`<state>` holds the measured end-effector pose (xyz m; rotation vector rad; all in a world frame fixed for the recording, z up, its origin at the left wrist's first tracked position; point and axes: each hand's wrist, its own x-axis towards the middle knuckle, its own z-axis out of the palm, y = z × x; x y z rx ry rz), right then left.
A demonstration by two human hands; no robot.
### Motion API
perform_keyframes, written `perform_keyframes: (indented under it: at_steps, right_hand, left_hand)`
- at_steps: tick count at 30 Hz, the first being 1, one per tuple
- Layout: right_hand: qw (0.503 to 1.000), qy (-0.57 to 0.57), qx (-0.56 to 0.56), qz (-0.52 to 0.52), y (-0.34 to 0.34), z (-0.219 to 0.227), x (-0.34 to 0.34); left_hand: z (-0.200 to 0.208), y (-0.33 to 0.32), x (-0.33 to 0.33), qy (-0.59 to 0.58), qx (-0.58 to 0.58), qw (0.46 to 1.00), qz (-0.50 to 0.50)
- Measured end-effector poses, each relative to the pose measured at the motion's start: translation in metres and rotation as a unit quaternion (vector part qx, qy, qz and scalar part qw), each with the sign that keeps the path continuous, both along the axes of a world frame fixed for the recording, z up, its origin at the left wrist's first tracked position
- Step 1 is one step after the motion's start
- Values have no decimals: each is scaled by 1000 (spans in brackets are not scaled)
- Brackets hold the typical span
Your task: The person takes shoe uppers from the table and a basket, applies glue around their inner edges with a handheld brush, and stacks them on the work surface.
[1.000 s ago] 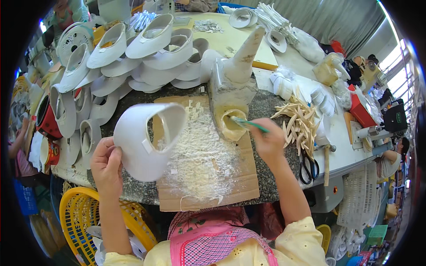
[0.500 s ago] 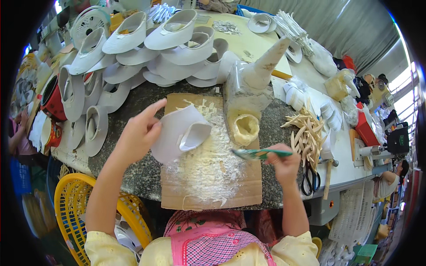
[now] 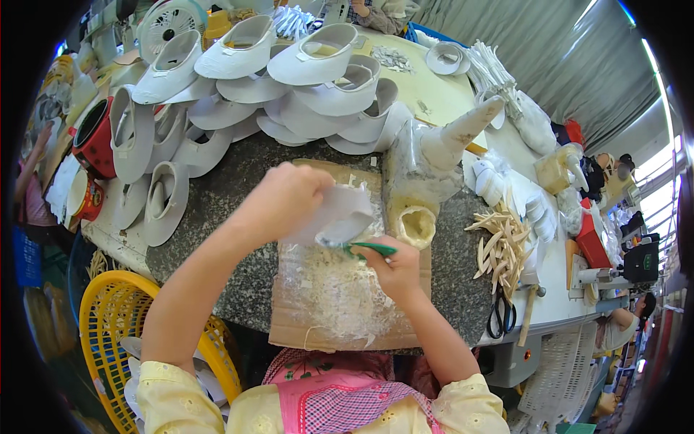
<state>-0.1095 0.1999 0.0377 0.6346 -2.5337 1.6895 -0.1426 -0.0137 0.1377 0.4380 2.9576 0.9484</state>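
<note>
A white visor piece (image 3: 347, 210) is gripped at its upper edge by my left hand (image 3: 282, 202), fingers closed. In my right hand (image 3: 399, 273) is a brush (image 3: 377, 249) with a green handle, pinched; its bristle end touches or nearly touches the visor's lower edge, partly hidden there. Underneath lies a cardboard sheet (image 3: 293, 322) crusted with whitish dried residue. Just right of the visor is a cream-coloured cup (image 3: 417, 226) with a crusty rim, at the front of a plastic-wrapped stand (image 3: 412, 163) with a blunt horn-like arm.
Finished-looking white visors (image 3: 311, 61) are stacked at the back left. Cream strips (image 3: 502, 242), scissors (image 3: 500, 315) and a hammer (image 3: 530, 315) lie at the right. A yellow basket (image 3: 108, 311) stands by my left arm. Farther back is a fan (image 3: 170, 32).
My right hand has brought the brush leftward from beside the cup to the visor piece. My left hand has moved right and raised and tilted the visor. The head view has shifted slightly.
</note>
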Motion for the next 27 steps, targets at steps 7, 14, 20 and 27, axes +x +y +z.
perform_keyframes:
  at_steps: [7, 14, 20, 27]
  right_hand:
    - [937, -110, -321, -83, 49, 17, 36]
    - [910, -27, -402, -98, 72, 32, 37]
    - [982, 41, -151, -104, 27, 18, 24]
    - [961, 239, 67, -120, -24, 19, -18]
  left_hand:
    - [3, 19, 58, 299, -64, 948, -90]
    - [5, 13, 76, 453, -223, 861, -56]
    - [-66, 50, 87, 375, -361, 811, -268]
    - [-75, 65, 89, 388, -355, 802, -282]
